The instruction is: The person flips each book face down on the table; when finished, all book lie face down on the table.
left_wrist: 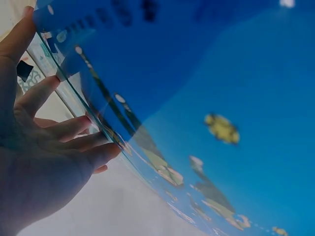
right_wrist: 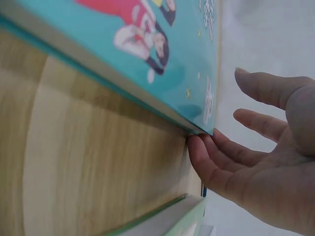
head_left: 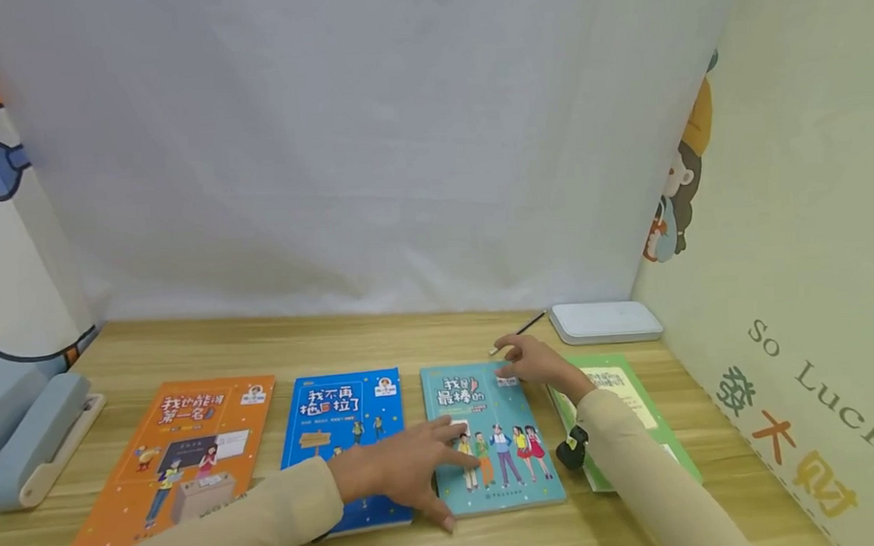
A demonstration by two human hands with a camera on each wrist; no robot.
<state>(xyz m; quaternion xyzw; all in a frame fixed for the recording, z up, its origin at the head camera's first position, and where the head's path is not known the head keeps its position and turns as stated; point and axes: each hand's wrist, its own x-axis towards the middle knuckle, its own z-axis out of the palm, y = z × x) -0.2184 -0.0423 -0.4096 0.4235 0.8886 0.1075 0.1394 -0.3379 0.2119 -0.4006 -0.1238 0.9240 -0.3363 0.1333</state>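
A teal book (head_left: pixel 495 491) with cartoon children on its cover lies flat on the wooden table between both hands. My left hand (head_left: pixel 411 467) spreads its fingers at that book's left edge, palm over the right side of a blue book (head_left: pixel 342 433). In the left wrist view the blue cover (left_wrist: pixel 246 73) fills most of the frame beside the hand. My right hand (head_left: pixel 536 361) is at the teal book's upper right corner. In the right wrist view its lower fingertips (right_wrist: pixel 199 147) touch the corner, while the thumb stays away from the cover.
An orange book (head_left: pixel 185 455) lies at the left, and a green book (head_left: pixel 595 464) lies partly under the right forearm. Behind them are a dark pencil (head_left: pixel 532 322) and a white case (head_left: pixel 605 321). A light blue folded object (head_left: pixel 41 439) stands at the left edge.
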